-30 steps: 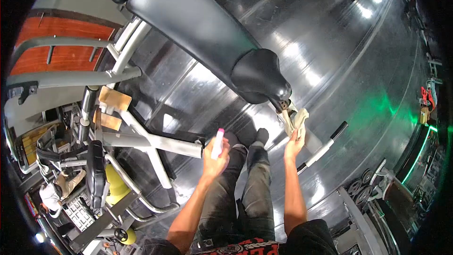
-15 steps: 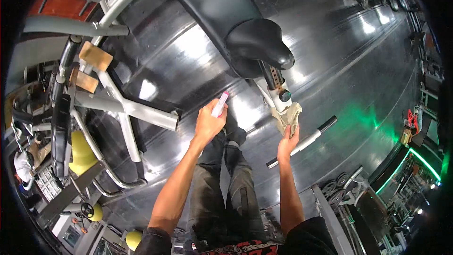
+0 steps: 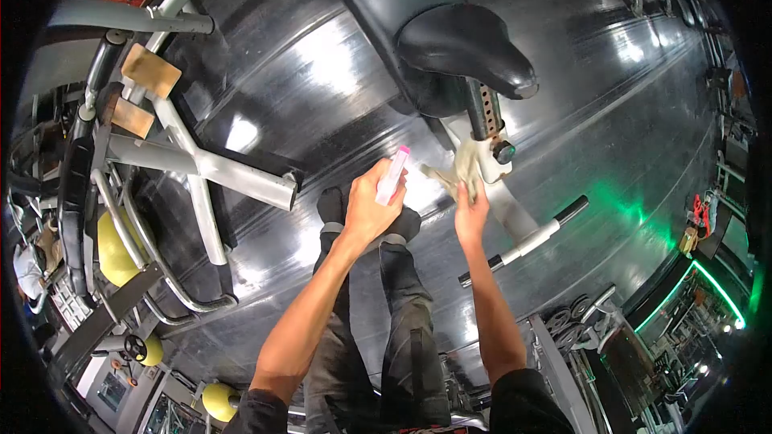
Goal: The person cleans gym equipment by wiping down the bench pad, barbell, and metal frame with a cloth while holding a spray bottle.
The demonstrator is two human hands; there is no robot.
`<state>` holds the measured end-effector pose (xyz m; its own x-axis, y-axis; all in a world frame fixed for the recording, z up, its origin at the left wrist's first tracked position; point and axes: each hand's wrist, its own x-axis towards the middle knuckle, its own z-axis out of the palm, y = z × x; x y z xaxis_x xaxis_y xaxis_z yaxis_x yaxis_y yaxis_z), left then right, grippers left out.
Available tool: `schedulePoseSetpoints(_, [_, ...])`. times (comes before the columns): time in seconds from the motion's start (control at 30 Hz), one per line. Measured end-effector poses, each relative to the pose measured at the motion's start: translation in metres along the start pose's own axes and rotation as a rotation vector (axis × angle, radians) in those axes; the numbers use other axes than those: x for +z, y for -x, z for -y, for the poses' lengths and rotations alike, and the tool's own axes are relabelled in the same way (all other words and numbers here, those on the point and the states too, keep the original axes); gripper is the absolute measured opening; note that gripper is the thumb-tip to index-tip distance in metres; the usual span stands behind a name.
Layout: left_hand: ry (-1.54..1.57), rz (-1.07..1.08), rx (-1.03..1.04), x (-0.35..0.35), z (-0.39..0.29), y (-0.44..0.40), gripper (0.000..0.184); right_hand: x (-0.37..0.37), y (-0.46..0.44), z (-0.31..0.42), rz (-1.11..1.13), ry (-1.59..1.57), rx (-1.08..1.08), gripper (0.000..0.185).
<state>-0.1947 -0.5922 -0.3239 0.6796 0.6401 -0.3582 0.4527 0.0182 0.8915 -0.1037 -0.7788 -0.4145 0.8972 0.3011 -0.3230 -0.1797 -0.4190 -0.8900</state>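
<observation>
My left hand (image 3: 368, 209) is wrapped round a small whitish bottle-like item (image 3: 392, 178) with a pink end pointing up and away; its exact kind is unclear. A beige cloth (image 3: 465, 165) hangs from the fingers of my right hand (image 3: 471, 215), beside the white frame (image 3: 493, 167) of an exercise bike. Whether the cloth touches the frame I cannot tell. Above it are the perforated seat post (image 3: 486, 112), a black adjusting knob (image 3: 503, 152) and the black saddle (image 3: 462, 44). The bike's rear foot bar (image 3: 527, 243) lies on the floor to the right of my right hand.
At left stands a grey metal gym machine (image 3: 245, 179) with wooden pads (image 3: 150, 71) and a yellow ball-like object (image 3: 118, 247). Weight plates (image 3: 569, 313) are at lower right, near a green-lit frame (image 3: 720, 289). A person (image 3: 30, 269) is at the far left edge.
My right hand has drawn the cloth leftward from the lower end of the bike frame. My left hand, still holding the bottle-like item, has shifted slightly right, and the camera view has moved.
</observation>
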Motion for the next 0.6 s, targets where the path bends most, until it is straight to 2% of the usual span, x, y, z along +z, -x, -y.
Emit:
schedulePoseSetpoints(0.03, [0.027,0.001,-0.008,-0.004,0.003,0.003,0.013,0.018,-0.012,0.003,0.011,0.038,-0.078,0.038])
schedulePoseSetpoints(0.17, [0.077,0.035,0.019,-0.023,0.033,0.025,0.011,0.096,-0.071,0.041,0.157,0.408,-0.708,0.060])
schedulePoseSetpoints(0.2, [0.110,0.047,-0.093,-0.028,0.042,0.033,0.013,0.121,-0.087,0.049,0.172,0.442,-0.859,0.062])
schedulePoseSetpoints(0.23, [0.107,0.045,-0.093,-0.034,0.048,0.041,0.013,0.148,-0.104,0.058,0.185,0.474,-1.011,0.064])
schedulePoseSetpoints(0.3, [0.028,0.105,-0.244,-0.043,0.056,0.055,0.014,0.192,-0.134,0.085,0.203,0.480,-1.214,0.061])
schedulePoseSetpoints(0.4, [0.023,0.120,-0.221,-0.047,0.078,0.068,0.016,0.239,-0.184,0.095,0.126,0.511,-1.283,0.052])
schedulePoseSetpoints(0.47, [-0.001,0.127,-0.212,-0.045,0.092,0.071,0.016,0.251,-0.204,0.084,-0.071,0.783,-1.089,0.046])
schedulePoseSetpoints(0.5, [-0.030,0.137,-0.200,-0.046,0.096,0.071,0.017,0.248,-0.204,0.074,-0.071,0.788,-1.082,0.046])
schedulePoseSetpoints(0.57, [-0.011,0.148,-0.182,-0.046,0.097,0.069,0.017,0.228,-0.201,0.052,0.091,0.916,-1.193,0.040])
schedulePoseSetpoints(0.6, [0.008,0.155,-0.163,-0.044,0.097,0.068,0.017,0.212,-0.195,0.039,0.146,0.935,-1.139,0.042])
